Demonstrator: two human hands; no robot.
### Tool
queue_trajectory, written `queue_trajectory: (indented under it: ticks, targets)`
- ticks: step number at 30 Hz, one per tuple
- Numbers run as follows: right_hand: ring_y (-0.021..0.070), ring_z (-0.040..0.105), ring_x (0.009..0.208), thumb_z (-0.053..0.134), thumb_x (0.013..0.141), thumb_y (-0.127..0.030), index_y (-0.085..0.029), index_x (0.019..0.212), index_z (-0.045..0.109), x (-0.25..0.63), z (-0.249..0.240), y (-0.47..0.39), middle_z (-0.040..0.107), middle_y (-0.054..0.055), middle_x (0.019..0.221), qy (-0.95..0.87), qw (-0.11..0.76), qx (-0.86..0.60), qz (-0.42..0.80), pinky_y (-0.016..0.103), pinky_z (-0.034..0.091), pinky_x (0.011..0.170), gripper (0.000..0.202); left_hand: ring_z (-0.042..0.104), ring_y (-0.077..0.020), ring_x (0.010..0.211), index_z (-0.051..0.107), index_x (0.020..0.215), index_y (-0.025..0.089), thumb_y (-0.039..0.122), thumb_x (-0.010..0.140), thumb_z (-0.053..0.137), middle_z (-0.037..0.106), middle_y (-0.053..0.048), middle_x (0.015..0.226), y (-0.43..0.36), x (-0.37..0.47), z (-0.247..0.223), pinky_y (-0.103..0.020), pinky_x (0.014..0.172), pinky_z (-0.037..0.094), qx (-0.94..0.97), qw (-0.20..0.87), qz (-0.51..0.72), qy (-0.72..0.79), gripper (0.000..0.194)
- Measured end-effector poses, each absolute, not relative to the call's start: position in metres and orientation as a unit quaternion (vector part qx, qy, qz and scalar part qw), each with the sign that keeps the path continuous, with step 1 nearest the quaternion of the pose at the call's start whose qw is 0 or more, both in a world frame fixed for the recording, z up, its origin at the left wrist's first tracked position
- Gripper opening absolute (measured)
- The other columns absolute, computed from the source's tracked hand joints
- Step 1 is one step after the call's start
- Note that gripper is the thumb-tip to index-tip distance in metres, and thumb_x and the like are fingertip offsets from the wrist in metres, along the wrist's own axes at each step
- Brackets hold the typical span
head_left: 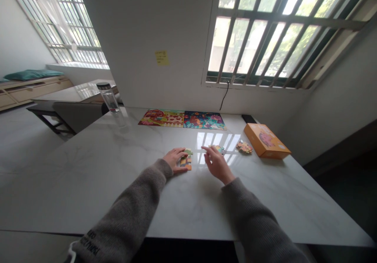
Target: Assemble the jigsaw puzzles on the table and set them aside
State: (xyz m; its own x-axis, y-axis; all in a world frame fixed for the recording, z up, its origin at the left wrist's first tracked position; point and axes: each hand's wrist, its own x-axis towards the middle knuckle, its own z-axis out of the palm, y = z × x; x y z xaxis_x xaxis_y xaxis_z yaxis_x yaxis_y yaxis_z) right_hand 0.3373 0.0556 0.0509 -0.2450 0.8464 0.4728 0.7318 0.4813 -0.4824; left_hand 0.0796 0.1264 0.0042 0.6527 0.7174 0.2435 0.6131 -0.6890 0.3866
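Observation:
A short strip of joined jigsaw puzzle pieces [187, 163], green at the top and orange at the bottom, lies flat on the white marbled table. My left hand [173, 159] rests at its left edge, thumb and fingers apart, with the fingertips touching the pieces and partly hiding them. To the right, my right hand [217, 165] hovers with its index finger stretched toward the left and the thumb apart. Just behind that hand, a light-coloured puzzle piece [219, 149] shows on the table, partly covered by the fingers.
A pile of loose puzzle pieces [244, 147] sits beside an orange box [265, 140]. Against the wall lie a farm puzzle [161, 117] and a dark, colourful puzzle [203, 120]. A glass bottle [108, 97] stands far left; a black flat object [249, 119] lies behind the box.

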Motion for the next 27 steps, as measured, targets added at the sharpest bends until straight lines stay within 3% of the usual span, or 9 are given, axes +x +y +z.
queue_trajectory:
  ticks: [3,8,14,19,22,27]
  targets:
    - [0.0256,0.057,0.095,0.044,0.097,-0.029,-0.018,0.126,0.061,0.371,0.055,0.066,0.059,0.01,0.099,-0.719,0.368,-0.589,0.002,0.04,0.047,0.09,0.035,0.047,-0.0332,0.133,0.062,0.125,0.02,0.053,0.069,0.081,0.051,-0.015,0.145,0.127,0.079,0.003,-0.048,0.115,0.036,0.898,0.136,0.194,0.371,0.068]
    - [0.0316,0.054,0.102,0.064,0.087,-0.047,-0.016,0.13,0.059,0.409,0.044,0.073,0.058,0.015,0.104,-0.703,0.277,-0.655,-0.027,0.045,0.045,0.093,0.053,0.047,-0.0331,0.133,0.061,0.126,0.023,0.053,0.07,0.08,0.051,-0.014,0.146,0.129,0.077,0.002,-0.049,0.114,0.036,0.899,0.147,0.197,0.362,0.066]
    - [0.0298,0.056,0.099,0.065,0.087,-0.04,-0.02,0.128,0.06,0.409,0.038,0.074,0.059,0.013,0.104,-0.723,0.26,-0.64,0.002,0.042,0.047,0.089,0.046,0.047,-0.0332,0.133,0.062,0.127,0.021,0.055,0.071,0.078,0.052,-0.014,0.144,0.128,0.076,0.003,-0.048,0.115,0.036,0.9,0.143,0.197,0.361,0.067]
    - [0.0275,0.058,0.093,0.069,0.082,-0.038,-0.017,0.133,0.057,0.409,0.043,0.074,0.058,0.01,0.098,-0.717,0.281,-0.637,0.02,0.041,0.048,0.087,0.056,0.047,-0.0337,0.133,0.062,0.127,0.021,0.056,0.071,0.078,0.052,-0.014,0.144,0.129,0.076,0.002,-0.048,0.115,0.036,0.899,0.146,0.198,0.362,0.068]
    - [0.0277,0.056,0.095,0.067,0.083,-0.04,-0.016,0.132,0.058,0.4,0.05,0.07,0.056,0.01,0.098,-0.718,0.314,-0.621,-0.001,0.041,0.048,0.09,0.056,0.046,-0.0334,0.133,0.062,0.127,0.021,0.056,0.071,0.078,0.051,-0.014,0.145,0.129,0.077,0.003,-0.049,0.115,0.036,0.901,0.143,0.194,0.361,0.068]
    - [0.0271,0.053,0.101,0.069,0.078,-0.029,-0.018,0.128,0.058,0.355,0.056,0.052,0.055,0.011,0.106,-0.766,0.318,-0.559,0.01,0.039,0.046,0.094,0.053,0.046,-0.0337,0.133,0.062,0.127,0.02,0.053,0.07,0.08,0.051,-0.015,0.145,0.127,0.078,0.006,-0.048,0.115,0.036,0.9,0.14,0.186,0.369,0.069]
